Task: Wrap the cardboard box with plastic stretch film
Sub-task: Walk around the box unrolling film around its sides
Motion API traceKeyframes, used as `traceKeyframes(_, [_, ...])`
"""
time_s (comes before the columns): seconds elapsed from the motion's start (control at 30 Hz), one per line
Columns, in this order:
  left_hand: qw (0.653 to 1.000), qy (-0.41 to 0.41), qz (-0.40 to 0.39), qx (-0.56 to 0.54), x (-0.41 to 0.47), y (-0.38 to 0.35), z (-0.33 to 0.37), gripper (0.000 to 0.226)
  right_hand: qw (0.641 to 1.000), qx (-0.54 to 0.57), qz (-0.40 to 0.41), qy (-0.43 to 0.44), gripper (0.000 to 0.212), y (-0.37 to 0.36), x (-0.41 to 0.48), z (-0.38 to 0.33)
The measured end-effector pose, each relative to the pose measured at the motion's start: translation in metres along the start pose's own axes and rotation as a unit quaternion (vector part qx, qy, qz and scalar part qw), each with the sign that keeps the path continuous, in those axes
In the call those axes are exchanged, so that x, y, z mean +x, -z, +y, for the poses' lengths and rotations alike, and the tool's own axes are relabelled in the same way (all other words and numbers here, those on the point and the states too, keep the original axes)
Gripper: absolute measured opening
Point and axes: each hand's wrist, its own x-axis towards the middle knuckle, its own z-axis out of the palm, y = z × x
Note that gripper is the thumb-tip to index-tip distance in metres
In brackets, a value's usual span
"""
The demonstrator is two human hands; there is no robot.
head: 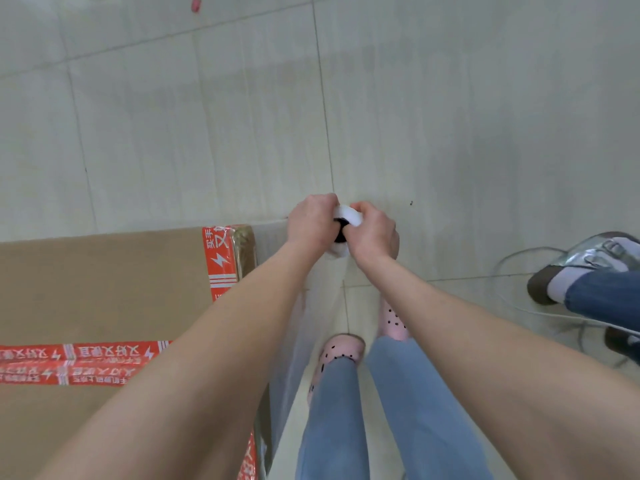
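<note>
Left hand (pixel 313 221), right hand (pixel 374 233) gripping apparently white roll (pixel 350 214)

Both bare forearms reach out ahead and converge, wrists nearly meeting. The left hand (pixel 313 220) curls its fingers round one side of the roll of film (pixel 348 216), back of the hand up. The right hand (pixel 374 232) grips the other side, thumb hooked over the top. Knuckles close, hands side by side.
</note>
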Motion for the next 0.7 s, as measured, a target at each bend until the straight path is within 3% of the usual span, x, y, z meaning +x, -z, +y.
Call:
traceKeyframes(0.2, [0.985,0.131,0.052,-0.101,0.014,0.017,-0.018,0.014,0.998,0.010,0.012,0.055,0.033,-0.002,0.017,-0.034])
traceKeyframes(0.3, [0.968,0.198,0.066,-0.138,0.020,0.026,-0.030,0.019,0.998,0.033,-0.060,0.018,0.041,-0.008,0.022,-0.045])
traceKeyframes(0.4, [0.964,0.224,0.044,-0.132,0.024,0.032,-0.040,0.028,0.993,0.067,-0.102,0.003,0.028,-0.014,0.027,-0.055])
traceKeyframes(0.47, [0.969,0.213,0.029,-0.120,0.023,0.036,-0.045,0.029,0.993,0.055,-0.106,0.008,0.022,-0.018,0.026,-0.061])
traceKeyframes(0.57, [0.989,0.124,0.029,-0.073,0.024,0.042,-0.045,0.028,0.993,0.050,-0.109,0.013,0.015,-0.021,0.024,-0.066])
traceKeyframes(0.7, [1.000,-0.003,0.001,-0.005,0.032,0.047,-0.043,0.051,0.993,0.043,-0.110,0.003,0.016,-0.022,0.024,-0.069])
